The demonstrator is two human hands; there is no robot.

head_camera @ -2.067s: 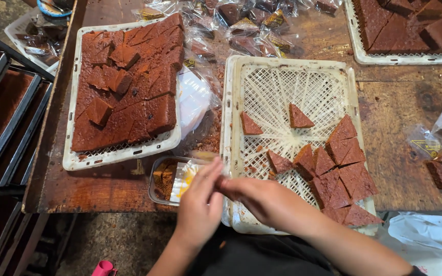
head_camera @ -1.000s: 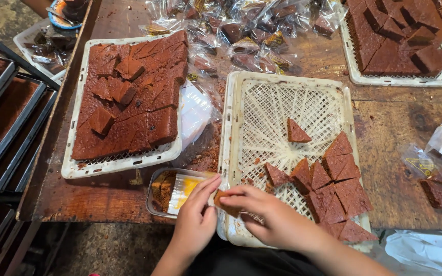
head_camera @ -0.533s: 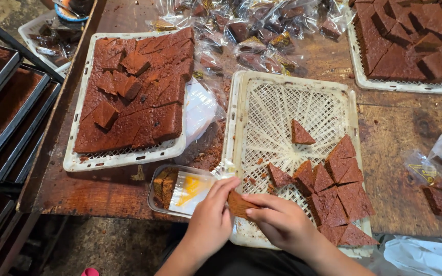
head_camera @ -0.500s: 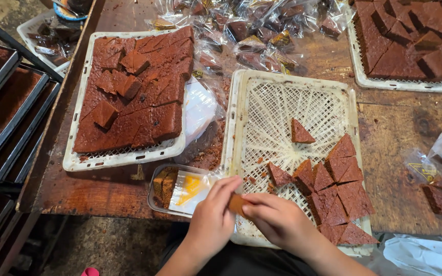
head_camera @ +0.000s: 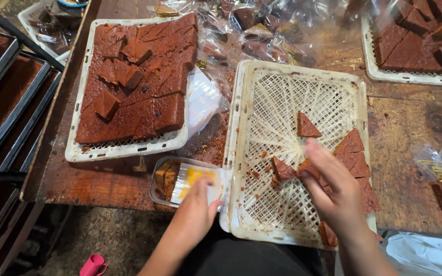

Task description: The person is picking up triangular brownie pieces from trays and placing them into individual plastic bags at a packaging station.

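**Brown cake wedges: one clear box part-filled, most stock still on trays**

Brown triangular cake wedges (head_camera: 351, 153) lie in our white plastic lattice tray (head_camera: 246, 153), gathered along its right side; the left half of the mesh shows only crumbs.

Nearest us, our left hand (head_camera: 196, 204) rests on the small clear plastic box (head_camera: 180, 181) at the table edge, just beside the tray's left rim. Fingers are curled over the box's folded lid with its yellow label; we judge it a light steadying press, not a full clasp. Brown pieces already sit in the box's left end.

Our right hand (head_camera: 333, 191) reaches over the tray, fingertips pinched narrowly on one wedge (head_camera: 305, 168) beside another loose wedge (head_camera: 282, 168). One wedge (head_camera: 307, 127) lies apart, nearer the tray's middle.

Farther left, a second white tray (head_camera: 124, 151) carries a large slab of cut brown cake (head_camera: 139, 87), nearly full. Beyond, clear wrapped packets (head_camera: 241, 25) pile up, and a third tray (head_camera: 384, 74) with cake stands far right.

Judgement: boxing begun; about a dozen wedges and the full slab remain.
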